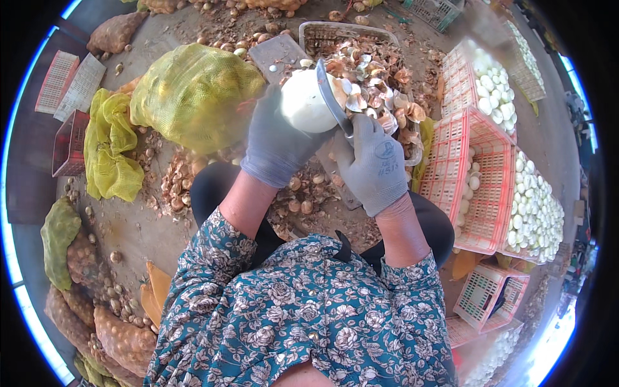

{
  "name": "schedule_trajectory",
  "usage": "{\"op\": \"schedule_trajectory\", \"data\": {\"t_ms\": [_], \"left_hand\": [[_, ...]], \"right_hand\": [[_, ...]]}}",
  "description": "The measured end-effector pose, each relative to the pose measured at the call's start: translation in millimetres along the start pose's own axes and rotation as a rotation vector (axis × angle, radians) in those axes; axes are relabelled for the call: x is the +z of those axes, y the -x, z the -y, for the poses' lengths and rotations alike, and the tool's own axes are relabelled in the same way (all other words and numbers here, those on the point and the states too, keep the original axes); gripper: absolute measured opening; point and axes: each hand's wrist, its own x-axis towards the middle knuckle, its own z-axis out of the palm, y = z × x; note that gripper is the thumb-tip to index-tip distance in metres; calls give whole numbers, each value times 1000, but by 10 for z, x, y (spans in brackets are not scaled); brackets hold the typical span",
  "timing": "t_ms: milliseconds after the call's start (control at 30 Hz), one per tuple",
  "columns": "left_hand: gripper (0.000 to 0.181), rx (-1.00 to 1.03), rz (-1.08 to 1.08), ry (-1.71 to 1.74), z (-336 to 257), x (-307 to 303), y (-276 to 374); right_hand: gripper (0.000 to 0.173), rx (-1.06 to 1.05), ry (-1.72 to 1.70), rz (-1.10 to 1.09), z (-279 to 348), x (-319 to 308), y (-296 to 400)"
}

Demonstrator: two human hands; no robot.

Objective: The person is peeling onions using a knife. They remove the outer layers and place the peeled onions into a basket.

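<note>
My left hand (285, 140), in a grey work glove, holds a large white peeled onion (305, 102) up in front of me. In my right hand (375, 162), gloved the same way, is a knife with a curved dark blade (330, 94), its handle mostly hidden by the fingers. The blade lies across the right side of the onion, where a patch of brownish skin shows. Just beyond the onion, a plastic crate (349, 28) is heaped with onion skins (382, 89). A flat grey board (276, 51) sits to the left of that crate.
At my left stands a full yellow mesh sack (193, 94), with a crumpled yellow mesh bag (111, 150) beside it. To the right, a pink-and-white crate (488, 193) partly holds peeled onions, next to a full crate (534, 208). Loose onions (301, 205) and skins litter the floor.
</note>
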Motion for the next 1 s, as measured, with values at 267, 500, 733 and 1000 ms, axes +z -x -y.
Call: {"op": "schedule_trajectory", "data": {"t_ms": [267, 500, 733, 1000], "left_hand": [[59, 59, -54, -142, 135, 10, 96], [66, 328, -194, -761, 4, -415, 182], [83, 296, -170, -1317, -35, -358, 248], [64, -325, -190, -561, 471, 141, -363]], "right_hand": [[21, -125, 196, -38, -17, -47, 107], [22, 197, -46, 161, -917, 493, 410], [25, 367, -409, 298, -522, 88, -32], [25, 357, -232, 251, -1195, 1052, 722]]}}
